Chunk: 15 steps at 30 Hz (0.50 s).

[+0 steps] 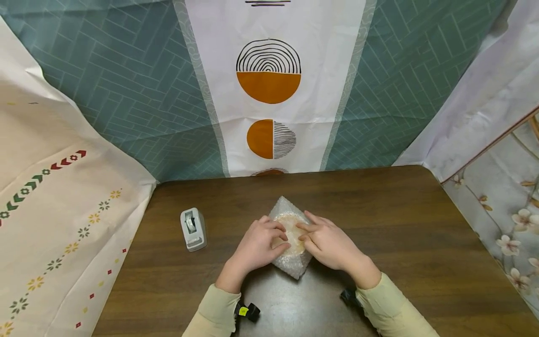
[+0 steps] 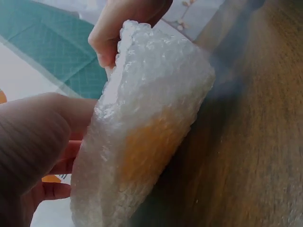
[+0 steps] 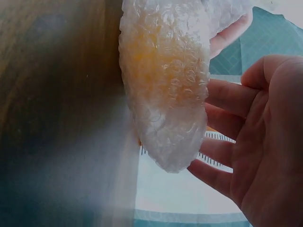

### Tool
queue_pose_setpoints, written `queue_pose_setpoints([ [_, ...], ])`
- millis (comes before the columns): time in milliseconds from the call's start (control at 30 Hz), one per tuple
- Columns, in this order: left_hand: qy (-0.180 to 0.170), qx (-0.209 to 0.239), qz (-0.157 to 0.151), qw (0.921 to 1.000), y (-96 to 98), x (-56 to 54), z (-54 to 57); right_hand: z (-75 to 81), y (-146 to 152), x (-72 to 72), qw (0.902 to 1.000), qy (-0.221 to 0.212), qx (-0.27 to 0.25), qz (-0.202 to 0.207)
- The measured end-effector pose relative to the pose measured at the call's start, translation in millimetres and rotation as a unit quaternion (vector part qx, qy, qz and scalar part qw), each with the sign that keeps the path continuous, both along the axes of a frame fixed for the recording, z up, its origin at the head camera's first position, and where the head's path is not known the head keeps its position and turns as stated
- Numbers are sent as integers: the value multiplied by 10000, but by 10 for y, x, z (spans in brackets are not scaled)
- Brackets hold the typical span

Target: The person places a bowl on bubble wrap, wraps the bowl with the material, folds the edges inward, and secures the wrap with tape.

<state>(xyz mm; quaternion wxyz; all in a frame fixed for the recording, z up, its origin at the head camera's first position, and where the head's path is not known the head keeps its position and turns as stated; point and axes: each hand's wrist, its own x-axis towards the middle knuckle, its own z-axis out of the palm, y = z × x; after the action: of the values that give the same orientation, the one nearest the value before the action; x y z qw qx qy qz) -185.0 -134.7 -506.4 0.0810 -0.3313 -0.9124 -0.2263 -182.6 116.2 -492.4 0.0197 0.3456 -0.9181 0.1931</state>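
Observation:
A bubble-wrapped package (image 1: 291, 267) lies near the middle of the table, its corners pointing toward and away from me. Through the clear wrap shows something round and pale in the head view, orange-yellow from the side in both wrist views; its kind is hidden by the bubbles. My left hand (image 1: 262, 241) rests on the package's left side, fingertips on the wrap. From the right, my right hand (image 1: 330, 241) touches the top with loosely extended fingers. The right wrist view shows those fingers (image 3: 229, 97) against the wrap's upper face.
A white tape dispenser (image 1: 193, 229) with a roll of tape stands on the brown wooden table (image 1: 404, 210), to the left of the package. Patterned cloths hang behind and at both sides. A dark wrist-camera mount (image 1: 252, 312) sits by the left sleeve.

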Motion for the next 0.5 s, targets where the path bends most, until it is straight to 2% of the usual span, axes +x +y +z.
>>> queue_pose_setpoints([
  [167,31,-191,-150,9997,-4,26,-3,4,29,9,9999,-26,117,124],
  [500,67,-490,-249,9985,-24,17,-37,19,38,-9,9981,318,-77,521],
])
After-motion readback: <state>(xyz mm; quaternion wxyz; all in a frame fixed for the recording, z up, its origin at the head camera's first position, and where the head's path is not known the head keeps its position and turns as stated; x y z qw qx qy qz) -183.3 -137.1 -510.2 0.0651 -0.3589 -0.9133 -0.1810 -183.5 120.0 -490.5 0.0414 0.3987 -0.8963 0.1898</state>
